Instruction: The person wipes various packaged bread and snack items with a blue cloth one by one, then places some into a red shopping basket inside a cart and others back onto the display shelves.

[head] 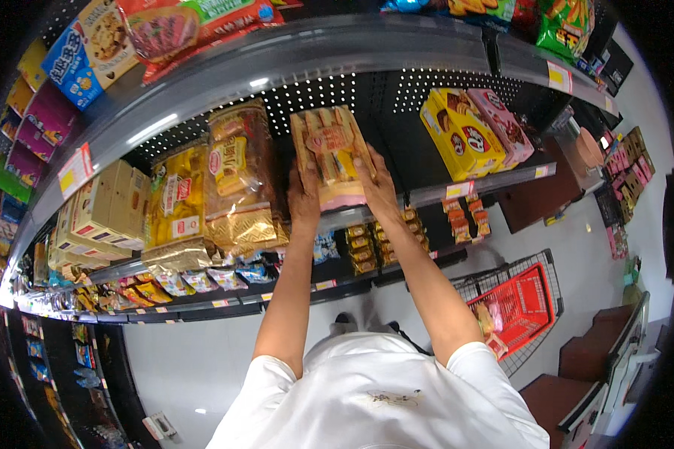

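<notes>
Between my two hands is a tan package of snacks [330,140] with a pink lower edge, standing at a black metal shelf [427,193]. My left hand [304,196] grips its left side and my right hand [377,182] its right side, thumbs on the front. Just left of it leans a brown and gold bag of small breads [238,174], with a yellow bag of cakes [175,202] beside that. To the right, apart from my hands, sit a yellow snack box [463,137] and a pink snack box [500,129].
Beige cartons [104,205] are stacked at the shelf's left end. An upper shelf edge [314,47] juts out above my hands. Lower down lie small snack packs [360,250]. A red shopping basket [531,303] sits in a wire cart [556,306] to my right, holding a few goods.
</notes>
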The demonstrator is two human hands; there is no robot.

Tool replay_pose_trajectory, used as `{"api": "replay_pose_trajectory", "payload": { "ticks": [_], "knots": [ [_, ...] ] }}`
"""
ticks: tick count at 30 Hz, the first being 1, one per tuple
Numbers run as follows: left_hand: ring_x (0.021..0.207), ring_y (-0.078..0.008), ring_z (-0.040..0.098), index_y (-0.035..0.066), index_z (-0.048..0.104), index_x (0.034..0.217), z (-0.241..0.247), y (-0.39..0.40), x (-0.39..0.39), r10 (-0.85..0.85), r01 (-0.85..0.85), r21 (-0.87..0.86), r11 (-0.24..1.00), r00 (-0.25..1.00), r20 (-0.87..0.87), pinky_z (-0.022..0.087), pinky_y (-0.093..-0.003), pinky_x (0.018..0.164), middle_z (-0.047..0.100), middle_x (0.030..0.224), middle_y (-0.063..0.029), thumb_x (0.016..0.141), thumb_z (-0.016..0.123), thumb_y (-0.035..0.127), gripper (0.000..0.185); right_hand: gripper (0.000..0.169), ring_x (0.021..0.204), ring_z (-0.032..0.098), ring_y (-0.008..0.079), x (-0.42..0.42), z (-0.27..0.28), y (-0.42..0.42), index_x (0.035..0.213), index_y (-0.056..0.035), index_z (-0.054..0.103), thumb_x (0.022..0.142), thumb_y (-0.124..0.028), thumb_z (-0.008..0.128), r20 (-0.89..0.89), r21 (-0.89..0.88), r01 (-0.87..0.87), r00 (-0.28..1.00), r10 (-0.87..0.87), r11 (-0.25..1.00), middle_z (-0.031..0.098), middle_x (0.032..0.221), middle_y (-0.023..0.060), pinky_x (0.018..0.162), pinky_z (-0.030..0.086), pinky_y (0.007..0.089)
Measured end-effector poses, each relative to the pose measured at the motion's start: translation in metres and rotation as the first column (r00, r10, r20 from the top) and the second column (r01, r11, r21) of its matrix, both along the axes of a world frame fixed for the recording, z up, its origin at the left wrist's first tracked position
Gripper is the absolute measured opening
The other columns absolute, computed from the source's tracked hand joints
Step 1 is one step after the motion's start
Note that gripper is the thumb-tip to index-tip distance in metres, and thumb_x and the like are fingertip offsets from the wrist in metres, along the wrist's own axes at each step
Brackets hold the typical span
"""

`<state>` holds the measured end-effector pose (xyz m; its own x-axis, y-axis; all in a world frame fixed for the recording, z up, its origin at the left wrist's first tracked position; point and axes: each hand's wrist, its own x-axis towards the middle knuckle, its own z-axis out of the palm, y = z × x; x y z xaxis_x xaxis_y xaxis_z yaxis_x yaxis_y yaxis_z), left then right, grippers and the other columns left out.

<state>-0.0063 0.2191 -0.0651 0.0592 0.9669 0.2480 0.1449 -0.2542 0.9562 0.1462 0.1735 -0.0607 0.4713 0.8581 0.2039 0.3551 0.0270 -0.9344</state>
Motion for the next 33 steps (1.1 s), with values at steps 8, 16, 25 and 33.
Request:
{"api": "replay_pose_trajectory", "payload": {
  "ticks": [8, 16, 25, 33],
  "knots": [
    [0.122, -0.0304, 0.057, 0.002, 0.047, 0.145, -0.022, 0.014, -0.005, -0.014, 0.014, 0.014, 1.0, 1.0, 0.015, 0.042, -0.0362, 0.102, 0.059, 0.133, -0.0212, 0.101, 0.047, 0.056, 0.069, 0.082, 0.125, 0.048, 0.0371, -0.004, -0.007, 0.001, 0.149, -0.0066, 0.043, 0.094, -0.067, 0.052, -0.15, 0.048, -0.072, 0.986, 0.078, 0.996, 0.056, 0.137, 0.0178, 0.112, 0.034, 0.0465],
    [0.123, -0.0328, 0.056, 0.002, 0.047, 0.145, -0.011, 0.017, -0.003, -0.049, 0.048, 0.041, 0.998, 0.999, 0.015, 0.042, -0.0365, 0.103, 0.059, 0.134, -0.0223, 0.101, 0.048, 0.056, 0.069, 0.077, 0.123, 0.056, 0.0288, 0.001, -0.014, 0.004, 0.147, -0.0018, 0.042, 0.096, -0.058, 0.056, -0.082, 0.111, -0.064, 0.994, 0.073, 0.992, 0.06, 0.133, 0.0196, 0.104, 0.042, 0.0383],
    [0.126, -0.0362, 0.056, -0.002, 0.046, 0.144, -0.019, 0.021, -0.008, 0.021, -0.021, 0.0, 1.0, 0.994, -0.106, 0.042, -0.0384, 0.104, 0.056, 0.136, -0.0268, 0.099, 0.046, 0.06, 0.077, 0.087, 0.13, 0.053, 0.0333, 0.006, -0.015, 0.005, 0.152, -0.0034, 0.036, 0.094, -0.066, 0.053, 0.041, 0.064, -0.05, 0.998, 0.047, 0.997, 0.051, 0.143, 0.0209, 0.109, 0.04, 0.0404],
    [0.132, -0.0429, 0.044, -0.007, 0.041, 0.144, 0.054, -0.082, 0.022, 0.235, -0.055, 0.523, 0.85, 0.929, -0.285, 0.033, -0.0455, 0.11, 0.047, 0.143, -0.0275, 0.101, 0.056, 0.034, 0.061, 0.055, 0.127, 0.056, 0.0287, 0.021, -0.003, -0.072, 0.145, -0.0034, 0.046, 0.104, -0.039, 0.052, -0.033, 0.19, 0.013, 0.999, -0.007, 0.982, 0.056, 0.138, 0.0197, 0.102, 0.046, 0.0366]
  ]
}}
